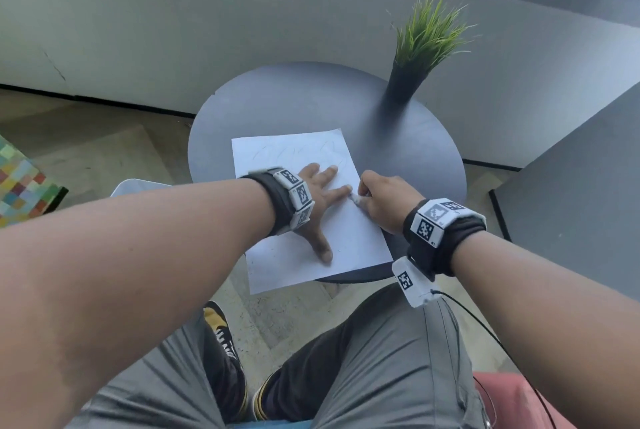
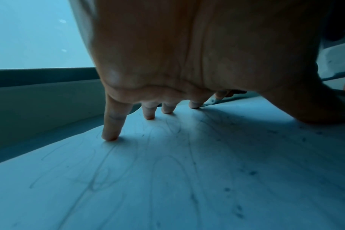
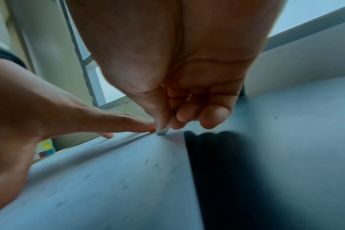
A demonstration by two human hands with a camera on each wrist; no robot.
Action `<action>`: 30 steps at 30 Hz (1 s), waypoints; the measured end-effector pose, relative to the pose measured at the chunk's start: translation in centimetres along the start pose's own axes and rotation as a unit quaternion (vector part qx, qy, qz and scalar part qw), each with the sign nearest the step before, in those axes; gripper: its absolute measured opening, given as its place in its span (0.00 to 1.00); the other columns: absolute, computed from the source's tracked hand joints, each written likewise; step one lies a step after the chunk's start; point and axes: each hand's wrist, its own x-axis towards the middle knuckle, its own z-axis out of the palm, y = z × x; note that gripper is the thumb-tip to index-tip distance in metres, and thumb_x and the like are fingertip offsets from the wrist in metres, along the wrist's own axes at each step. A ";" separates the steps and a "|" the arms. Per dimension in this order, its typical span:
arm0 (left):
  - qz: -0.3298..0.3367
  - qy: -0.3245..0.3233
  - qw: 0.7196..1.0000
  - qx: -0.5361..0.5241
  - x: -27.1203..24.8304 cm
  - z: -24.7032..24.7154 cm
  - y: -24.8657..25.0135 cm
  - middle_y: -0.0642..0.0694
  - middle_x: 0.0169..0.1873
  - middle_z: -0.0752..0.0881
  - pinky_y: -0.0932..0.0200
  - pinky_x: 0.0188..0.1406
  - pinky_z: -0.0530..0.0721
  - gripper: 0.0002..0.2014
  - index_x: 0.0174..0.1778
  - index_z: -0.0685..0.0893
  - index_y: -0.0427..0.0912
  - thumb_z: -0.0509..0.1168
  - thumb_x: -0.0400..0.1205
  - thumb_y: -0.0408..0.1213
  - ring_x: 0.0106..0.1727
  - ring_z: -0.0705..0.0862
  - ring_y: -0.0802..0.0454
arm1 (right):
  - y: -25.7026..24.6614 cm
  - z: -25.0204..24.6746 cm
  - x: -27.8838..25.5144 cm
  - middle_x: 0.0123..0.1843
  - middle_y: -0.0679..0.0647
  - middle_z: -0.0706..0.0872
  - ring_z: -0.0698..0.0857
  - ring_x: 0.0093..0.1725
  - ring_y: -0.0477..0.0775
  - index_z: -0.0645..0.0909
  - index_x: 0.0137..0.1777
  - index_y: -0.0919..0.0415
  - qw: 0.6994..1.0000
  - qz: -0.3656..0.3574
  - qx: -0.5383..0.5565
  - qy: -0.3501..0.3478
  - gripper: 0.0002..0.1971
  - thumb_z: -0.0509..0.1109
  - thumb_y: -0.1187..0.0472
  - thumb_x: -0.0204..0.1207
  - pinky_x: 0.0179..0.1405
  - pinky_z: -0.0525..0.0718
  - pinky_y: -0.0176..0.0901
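A white sheet of paper [image 1: 349,238] with faint pencil lines lies on a round dark table [image 1: 398,137], its near corner hanging over the table's front edge. My left hand [image 1: 320,193] presses flat on the sheet with fingers spread; the left wrist view shows the fingertips [image 2: 110,137] on the paper [image 2: 167,171]. My right hand [image 1: 384,200] is curled at the sheet's right edge and pinches a small white eraser-like piece [image 1: 355,199] against the paper, right beside the left index fingertip. The right wrist view shows the piece [image 3: 162,131] between thumb and fingers.
A grass plant in a dark pot [image 1: 419,54] stands at the table's far right. A grey cabinet [image 1: 588,186] is close on the right, a grey wall behind. A colourful checkered object [image 1: 20,186] sits on the floor at left. My knees [image 1: 363,359] are below the table edge.
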 end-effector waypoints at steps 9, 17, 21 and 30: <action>0.000 -0.006 1.000 0.002 0.3 0.2 0.1 0.47 0.85 0.31 0.23 0.76 0.52 0.70 0.85 0.36 0.63 0.74 0.55 0.77 0.85 0.35 0.36 | 0.0 -0.2 0.1 0.47 0.58 0.83 0.82 0.45 0.63 0.74 0.53 0.54 0.999 -0.037 -0.024 0.011 0.12 0.61 0.46 0.82 0.42 0.83 0.49; 0.005 -0.007 1.000 -0.004 0.5 0.5 0.0 0.47 0.85 0.30 0.21 0.76 0.51 0.70 0.84 0.34 0.64 0.74 0.55 0.77 0.85 0.33 0.35 | 0.3 -0.1 -0.1 0.45 0.52 0.82 0.81 0.44 0.60 0.76 0.53 0.53 0.998 -0.059 -0.028 -0.014 0.11 0.62 0.46 0.82 0.41 0.76 0.45; 0.003 -0.007 1.000 0.000 0.6 0.7 -0.2 0.47 0.85 0.30 0.21 0.76 0.51 0.71 0.84 0.34 0.63 0.73 0.55 0.77 0.85 0.33 0.35 | 0.1 0.3 -0.7 0.44 0.54 0.82 0.78 0.41 0.60 0.73 0.53 0.56 0.997 -0.068 -0.037 0.020 0.12 0.59 0.47 0.84 0.40 0.77 0.48; 0.005 -0.006 1.000 -0.001 0.7 0.7 -0.2 0.47 0.84 0.29 0.21 0.78 0.51 0.71 0.84 0.33 0.63 0.73 0.55 0.77 0.85 0.33 0.35 | 0.1 -0.2 -1.3 0.44 0.52 0.80 0.80 0.44 0.62 0.72 0.54 0.56 0.995 -0.073 -0.069 -0.007 0.10 0.60 0.50 0.83 0.41 0.78 0.49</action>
